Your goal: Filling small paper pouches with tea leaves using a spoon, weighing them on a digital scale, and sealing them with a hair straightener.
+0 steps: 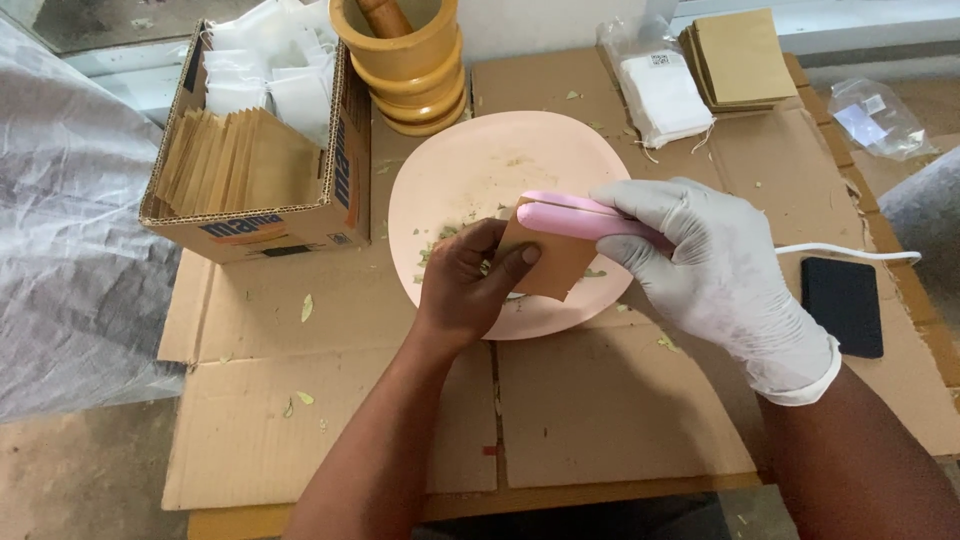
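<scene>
- The bare left hand (pixel 470 290) pinches a small brown paper sachet (pixel 548 262) from its left side, thumb across the front face and fingers behind, holding it upright over the near half of the pink plate (pixel 450 170).
- The gloved right hand (pixel 715 265) is wrapped firmly around a pink handheld heat sealer (pixel 580 215); its long axis runs left to right, and it sits along the sachet's top edge.
- So the sachet lies to the left of the right hand's fingers and just right of the left hand's, between both, touching each.
- The sealer's white cord (pixel 850 252) trails right, past a flat black pad (pixel 842 305).
- Bits of dried leaf dot the plate and the cardboard sheet (pixel 620 400).
- Behind: a wooden mortar and pestle (pixel 405 60), a cardboard box (pixel 255 225) of brown sachets and white filter bags, and more stacks at the far right.
- Nothing stands between the hands.
</scene>
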